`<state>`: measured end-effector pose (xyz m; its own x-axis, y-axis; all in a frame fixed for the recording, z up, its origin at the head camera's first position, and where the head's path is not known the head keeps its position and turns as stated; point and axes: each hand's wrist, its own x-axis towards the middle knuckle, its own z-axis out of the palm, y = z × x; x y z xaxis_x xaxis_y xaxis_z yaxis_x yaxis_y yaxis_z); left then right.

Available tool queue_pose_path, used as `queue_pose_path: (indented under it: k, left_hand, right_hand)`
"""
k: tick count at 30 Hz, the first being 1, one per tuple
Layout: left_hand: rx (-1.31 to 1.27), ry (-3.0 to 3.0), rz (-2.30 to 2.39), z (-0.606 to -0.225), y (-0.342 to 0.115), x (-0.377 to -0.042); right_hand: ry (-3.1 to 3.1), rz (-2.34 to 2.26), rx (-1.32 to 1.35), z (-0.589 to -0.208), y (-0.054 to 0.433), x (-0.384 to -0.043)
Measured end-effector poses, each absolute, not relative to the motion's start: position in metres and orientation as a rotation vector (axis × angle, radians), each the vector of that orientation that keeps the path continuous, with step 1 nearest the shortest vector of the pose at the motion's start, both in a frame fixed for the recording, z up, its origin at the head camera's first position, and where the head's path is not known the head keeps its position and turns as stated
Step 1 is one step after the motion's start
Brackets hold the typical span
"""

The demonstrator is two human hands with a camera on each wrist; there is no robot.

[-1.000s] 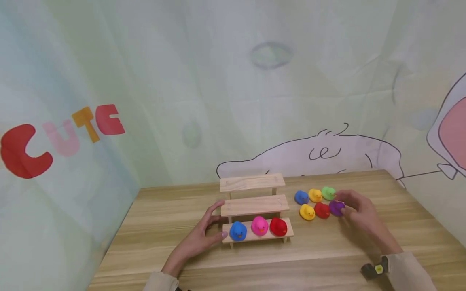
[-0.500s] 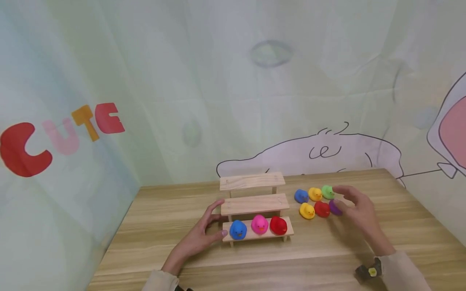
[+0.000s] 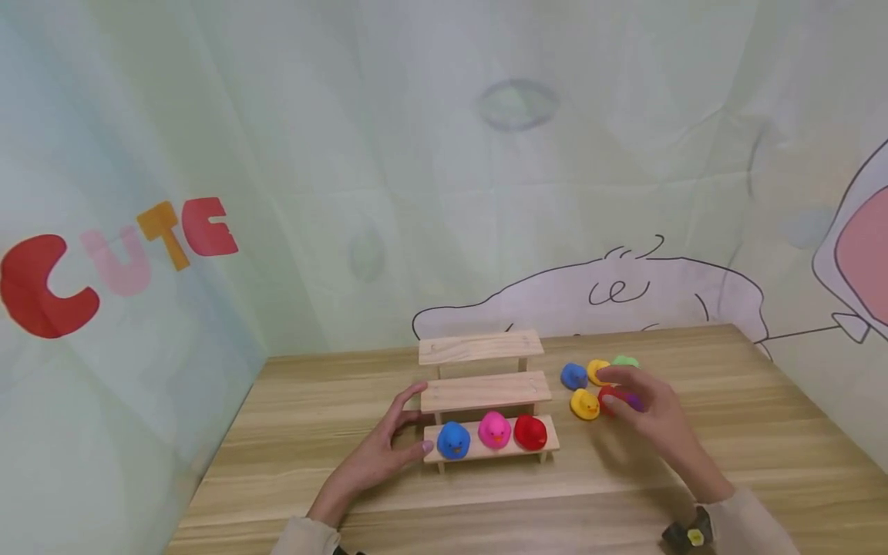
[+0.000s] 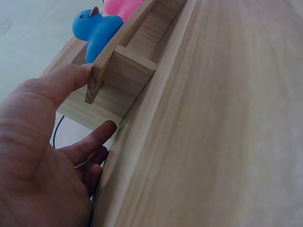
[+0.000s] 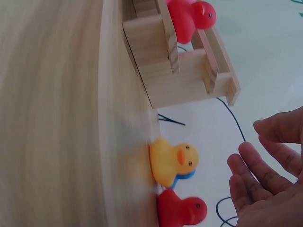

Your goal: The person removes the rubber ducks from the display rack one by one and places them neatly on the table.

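A small three-step wooden shelf (image 3: 486, 391) stands on the table. A blue duck (image 3: 454, 440), a pink duck (image 3: 495, 430) and a red duck (image 3: 530, 433) sit along its lowest step. My left hand (image 3: 378, 451) is at the shelf's left end, its thumb (image 4: 71, 78) touching the lowest step's edge beside the blue duck. To the right, my right hand (image 3: 652, 408) hovers over a group of ducks with nothing between its fingers. It partly hides a red duck (image 5: 182, 208), a purple duck (image 3: 634, 401) and a green duck (image 3: 626, 361). A yellow duck (image 3: 585, 404) lies just left of its fingertips.
Behind that yellow duck are another blue duck (image 3: 573, 376) and another yellow duck (image 3: 597, 371). The wood-grain table (image 3: 305, 408) ends at a printed cloth backdrop (image 3: 388, 193). The shelf's middle step (image 3: 486, 391) and top step (image 3: 480, 348) are bare.
My right hand has moved left from beside the purple duck to above the red and yellow ducks. The left hand has stayed at the shelf.
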<state>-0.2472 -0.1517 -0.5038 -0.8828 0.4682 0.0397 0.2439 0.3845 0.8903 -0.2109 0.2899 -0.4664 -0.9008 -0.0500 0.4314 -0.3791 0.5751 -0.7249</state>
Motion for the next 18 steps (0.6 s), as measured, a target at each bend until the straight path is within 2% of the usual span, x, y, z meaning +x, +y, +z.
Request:
queue_pose_path:
  k: [5, 13, 18]
  left_hand:
    - [0.614, 2.410, 1.513, -0.503, -0.151, -0.247]
    - [0.614, 2.414, 1.509, -0.502, -0.151, -0.247]
    - [0.635, 2.423, 1.506, -0.503, -0.151, -0.247]
  right_hand:
    - [-2.504, 1.249, 0.399, -0.467, 0.276, -0.207]
    - [-2.367, 1.543, 0.692, -0.477, 0.257, -0.204]
    - [-2.412, 1.553, 0.753, -0.482, 0.244, -0.202]
